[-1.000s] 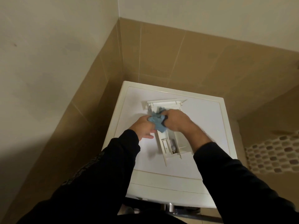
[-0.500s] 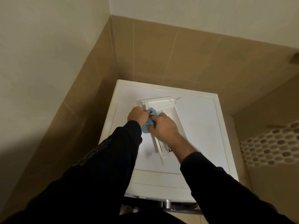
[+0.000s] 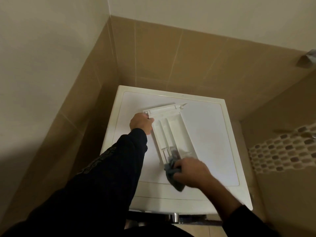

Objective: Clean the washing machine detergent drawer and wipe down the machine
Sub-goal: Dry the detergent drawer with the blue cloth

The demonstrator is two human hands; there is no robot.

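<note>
A: Where is the white plastic detergent drawer (image 3: 168, 132) lying now?

B: It is lying flat on the white top of the washing machine (image 3: 210, 134), running from near the back edge toward the front edge. The left hand (image 3: 140, 123) is gripping the drawer's far left corner, holding it steady.

A: And the right hand (image 3: 191, 170)?

B: It is clutching the crumpled blue cleaning cloth (image 3: 172, 173), fingers curled round it. Half a second ago both hands were bunched together at the far end; now the cloth is working at the near end, by the small dark compartments.

A: Meaning?

B: The wiping is likely progressing along the drawer; the machine itself is probably awaiting its turn.
</note>
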